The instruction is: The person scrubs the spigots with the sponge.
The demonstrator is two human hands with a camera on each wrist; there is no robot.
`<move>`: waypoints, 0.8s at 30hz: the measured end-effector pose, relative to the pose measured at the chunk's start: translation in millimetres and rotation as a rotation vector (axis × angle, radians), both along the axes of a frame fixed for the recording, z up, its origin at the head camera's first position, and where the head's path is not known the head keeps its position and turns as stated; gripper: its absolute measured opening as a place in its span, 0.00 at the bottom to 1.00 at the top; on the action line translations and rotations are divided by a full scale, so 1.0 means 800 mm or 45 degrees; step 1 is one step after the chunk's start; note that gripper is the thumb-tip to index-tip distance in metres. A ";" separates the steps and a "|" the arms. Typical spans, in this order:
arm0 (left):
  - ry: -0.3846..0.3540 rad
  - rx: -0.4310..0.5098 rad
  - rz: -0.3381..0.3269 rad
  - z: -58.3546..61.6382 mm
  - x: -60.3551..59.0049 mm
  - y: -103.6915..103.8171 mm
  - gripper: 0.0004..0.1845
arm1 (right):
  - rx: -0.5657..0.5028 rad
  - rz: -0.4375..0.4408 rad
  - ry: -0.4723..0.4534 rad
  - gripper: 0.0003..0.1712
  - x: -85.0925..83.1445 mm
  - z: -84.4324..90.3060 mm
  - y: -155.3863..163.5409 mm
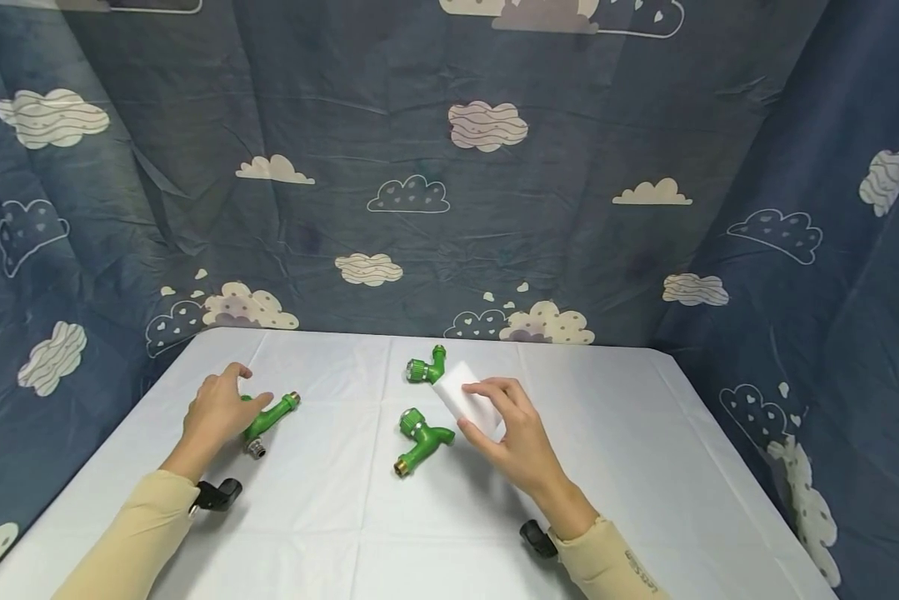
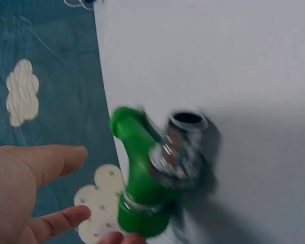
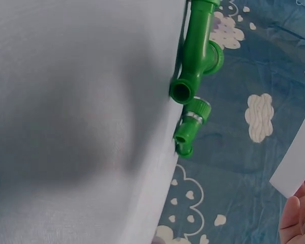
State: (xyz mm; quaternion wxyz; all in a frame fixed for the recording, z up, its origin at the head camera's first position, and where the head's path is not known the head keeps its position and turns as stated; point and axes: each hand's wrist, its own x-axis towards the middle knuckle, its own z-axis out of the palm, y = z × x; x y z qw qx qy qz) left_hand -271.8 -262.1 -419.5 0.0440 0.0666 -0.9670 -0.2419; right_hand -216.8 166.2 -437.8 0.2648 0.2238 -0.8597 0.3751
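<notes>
In the head view, the fingers of the left hand are spread, thumb well apart from forefinger, around one end of a green tap that lies on the white tabletop; whether they touch it cannot be told. The right hand pinches a white block between thumb and fingers. Left of those fingers lies a second green tap, and a third sits beyond the block. In the left wrist view, the tap is just beside the parted fingers, its metal spout on the side away from them. In the right wrist view, the block rises from the partly hidden fingers, two green taps well apart, up and to their left.
</notes>
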 end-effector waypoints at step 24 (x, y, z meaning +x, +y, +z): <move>-0.130 0.226 0.048 -0.028 -0.002 -0.040 0.33 | 0.146 0.025 0.076 0.32 0.005 -0.015 -0.009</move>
